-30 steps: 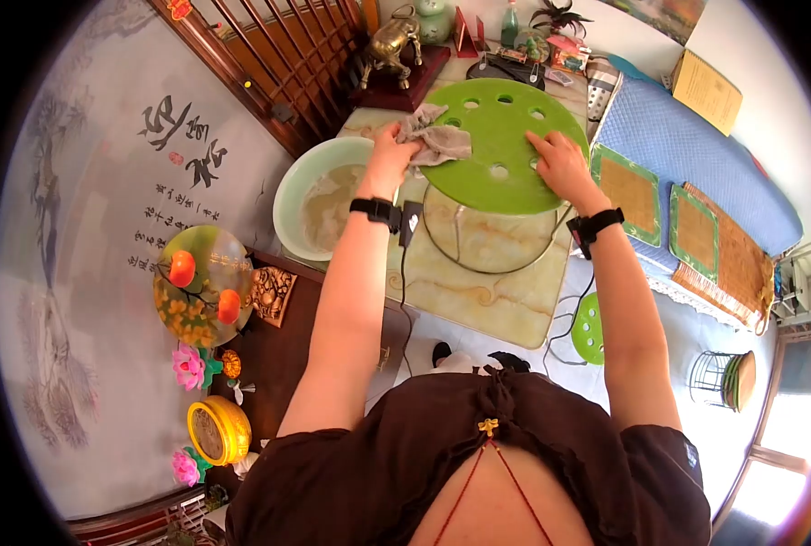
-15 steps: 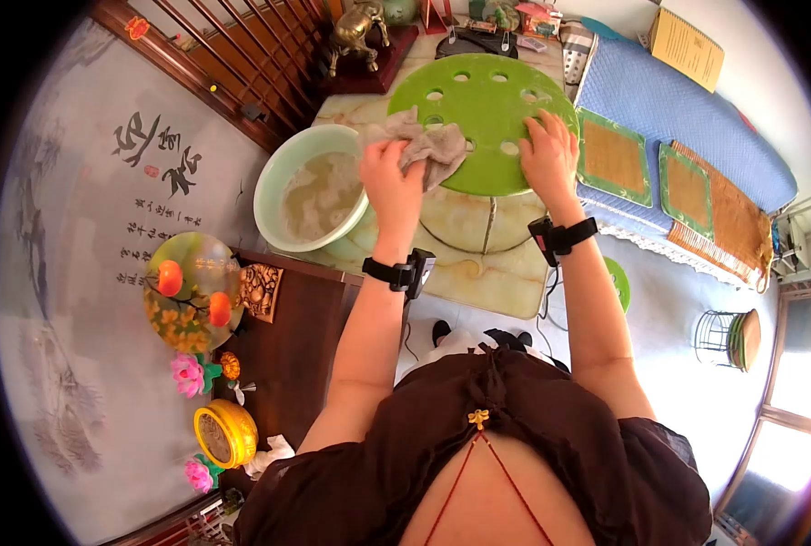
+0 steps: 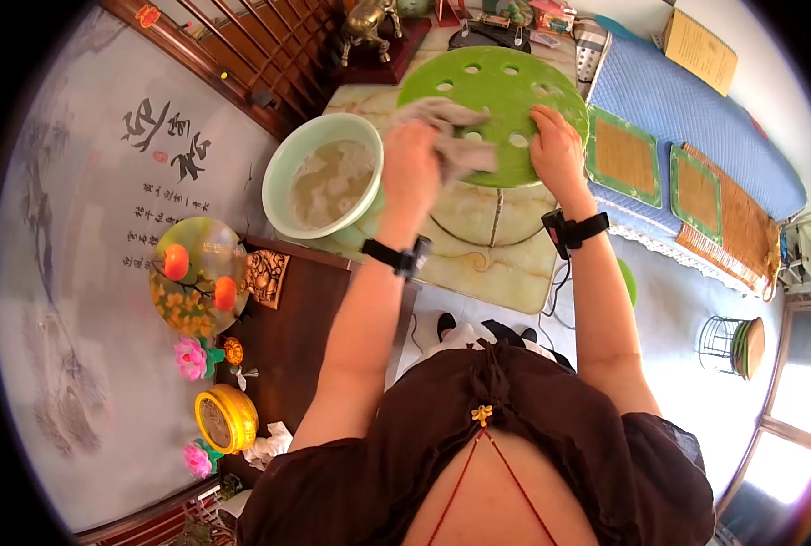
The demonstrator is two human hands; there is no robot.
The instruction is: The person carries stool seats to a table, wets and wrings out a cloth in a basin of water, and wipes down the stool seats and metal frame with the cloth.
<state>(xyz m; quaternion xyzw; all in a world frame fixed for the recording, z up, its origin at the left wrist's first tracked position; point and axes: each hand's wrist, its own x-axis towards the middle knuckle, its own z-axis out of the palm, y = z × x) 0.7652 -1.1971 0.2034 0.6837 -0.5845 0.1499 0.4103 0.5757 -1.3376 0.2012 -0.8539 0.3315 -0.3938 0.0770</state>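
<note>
A round green stool seat (image 3: 487,96) with several holes lies on the marble-patterned table, its curved metal frame showing below the near edge. My left hand (image 3: 412,168), smeared by motion, is closed on a crumpled beige-grey cloth (image 3: 467,153). The cloth lies over the seat's left near part. At the right rim, my right hand (image 3: 560,156) grips the seat, fingers bent over its top. Left of my left hand stands a pale green basin (image 3: 276,193) of cloudy, sudsy water (image 3: 328,182).
The marble-patterned table (image 3: 506,273) carries the basin and stool. Behind stands a brass animal figure (image 3: 366,32) on a dark red base. A blue-covered couch (image 3: 669,91) is at the right. A dark wooden cabinet (image 3: 310,328) holds a golden pot (image 3: 233,419) at the left.
My left hand has moved slightly forward and right with the cloth across the seat, blurring. My right hand stays at the rim. The whole view has shifted a little.
</note>
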